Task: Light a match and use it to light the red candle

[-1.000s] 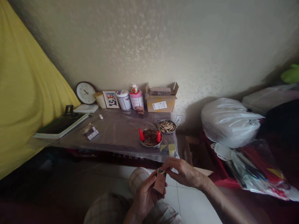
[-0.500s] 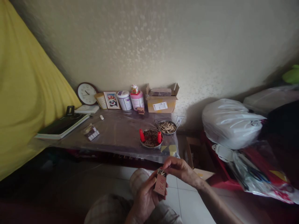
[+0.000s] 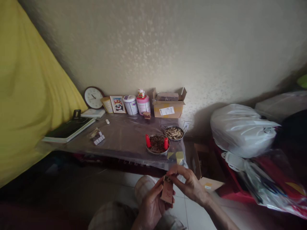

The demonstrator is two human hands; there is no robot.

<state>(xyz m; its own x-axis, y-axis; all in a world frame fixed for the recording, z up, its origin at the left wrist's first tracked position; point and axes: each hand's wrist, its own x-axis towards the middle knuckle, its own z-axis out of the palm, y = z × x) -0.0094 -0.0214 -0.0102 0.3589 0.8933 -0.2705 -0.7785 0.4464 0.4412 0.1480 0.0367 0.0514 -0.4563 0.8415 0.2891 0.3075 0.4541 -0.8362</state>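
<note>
While gripping the small box point(image 3: 167, 192) in the left hand point(image 3: 151, 207), still pinching at its open top with right hand point(image 3: 189, 185) fingertips, barely shifted from a second ago.

Pale speckled wall point(image 3: 168, 41) far, yellow curtain point(image 3: 26, 95) left, low table point(image 3: 124, 140) under clear plastic, white tiled floor point(image 3: 192, 210) near, dim light

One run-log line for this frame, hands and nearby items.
left hand: holds small box | right hand: fingers at box top | table: two metal dishes, clock
</note>
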